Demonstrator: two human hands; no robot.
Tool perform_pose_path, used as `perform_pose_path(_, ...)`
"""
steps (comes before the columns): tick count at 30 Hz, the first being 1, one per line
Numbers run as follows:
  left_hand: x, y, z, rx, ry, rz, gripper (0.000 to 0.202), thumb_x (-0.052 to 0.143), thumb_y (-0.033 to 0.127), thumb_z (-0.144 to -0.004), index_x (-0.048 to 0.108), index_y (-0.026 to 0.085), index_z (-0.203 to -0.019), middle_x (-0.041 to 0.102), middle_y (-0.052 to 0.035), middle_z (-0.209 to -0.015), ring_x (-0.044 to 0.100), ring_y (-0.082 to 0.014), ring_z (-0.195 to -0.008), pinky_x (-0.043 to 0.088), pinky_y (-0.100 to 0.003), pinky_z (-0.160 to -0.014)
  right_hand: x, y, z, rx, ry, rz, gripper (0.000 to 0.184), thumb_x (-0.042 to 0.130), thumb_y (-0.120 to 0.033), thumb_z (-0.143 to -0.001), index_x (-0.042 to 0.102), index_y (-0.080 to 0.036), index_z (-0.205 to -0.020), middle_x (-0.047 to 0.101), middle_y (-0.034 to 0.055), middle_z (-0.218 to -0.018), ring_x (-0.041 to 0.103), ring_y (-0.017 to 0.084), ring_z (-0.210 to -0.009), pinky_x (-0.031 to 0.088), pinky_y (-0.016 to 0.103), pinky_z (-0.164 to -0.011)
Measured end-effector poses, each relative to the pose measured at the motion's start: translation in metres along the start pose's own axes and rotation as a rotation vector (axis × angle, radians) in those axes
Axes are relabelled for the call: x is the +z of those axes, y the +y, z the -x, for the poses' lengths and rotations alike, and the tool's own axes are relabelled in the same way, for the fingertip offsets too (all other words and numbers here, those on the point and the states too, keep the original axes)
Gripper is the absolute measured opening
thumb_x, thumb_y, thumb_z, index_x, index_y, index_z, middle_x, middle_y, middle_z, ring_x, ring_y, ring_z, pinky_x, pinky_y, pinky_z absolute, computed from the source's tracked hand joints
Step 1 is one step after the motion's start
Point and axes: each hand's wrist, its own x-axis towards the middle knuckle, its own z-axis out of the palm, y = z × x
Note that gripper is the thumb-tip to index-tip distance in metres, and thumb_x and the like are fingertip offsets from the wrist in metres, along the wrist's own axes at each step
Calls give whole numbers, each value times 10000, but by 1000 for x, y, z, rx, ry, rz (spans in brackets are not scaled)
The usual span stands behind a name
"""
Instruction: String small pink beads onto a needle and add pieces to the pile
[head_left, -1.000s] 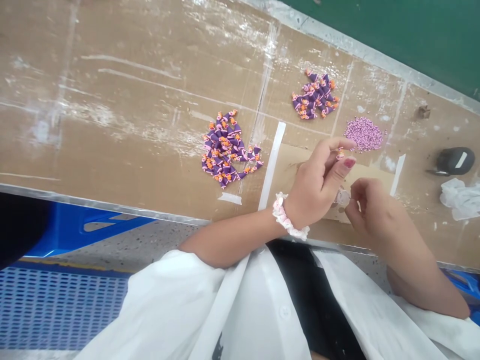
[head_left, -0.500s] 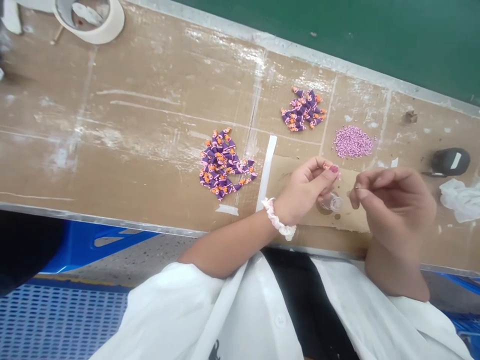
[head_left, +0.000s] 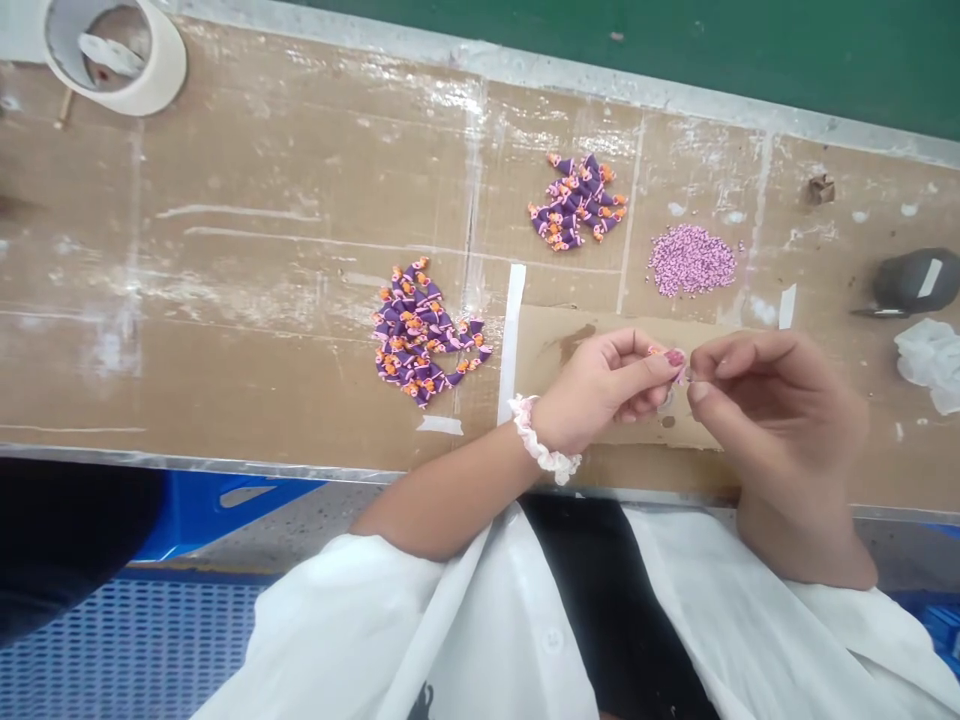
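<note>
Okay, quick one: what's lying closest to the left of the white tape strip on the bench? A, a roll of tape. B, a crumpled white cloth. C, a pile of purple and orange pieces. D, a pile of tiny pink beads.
C: the larger pile of purple and orange pieces lies just left of the white tape strip; the pink beads lie to its right.

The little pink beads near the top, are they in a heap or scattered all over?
In a heap. The pink beads lie bunched in one small mound on the table, with only a few strays at the edge, beyond both hands.
</note>
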Motion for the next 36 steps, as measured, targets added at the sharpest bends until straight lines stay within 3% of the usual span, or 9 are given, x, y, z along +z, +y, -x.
perform_pose_path(14, 3, 5, 0, -135, -10, 102, 429, 838, 364, -645, 471, 144, -674, 519, 72, -496, 381, 2, -381, 264, -100, -336, -7, 8, 4, -84, -61, 199, 216, 615, -68, -794, 534, -252, -872, 601, 11, -832, 601, 172, -765, 492, 318, -612)
perform_pose_path(26, 2, 4, 1, -124, -8, 43, 424, 827, 378, -657, 470, 152, -688, 521, 75, -498, 391, -5, -374, 275, -106, -326, -10, 8, 6, -97, -96, 303, 199, 613, -105, -799, 521, -258, -887, 603, 12, -814, 623, 188, -791, 518, 330, -622)
perform_pose_path(36, 1, 5, 2, -77, 3, -95, 439, 822, 426, -652, 481, 153, -701, 577, 54, -484, 426, -19, -353, 329, -110, -318, -9, 5, 7, 1, -69, 228, 198, 629, -83, -768, 553, -247, -848, 619, 2, -793, 626, 173, -751, 487, 293, -580)
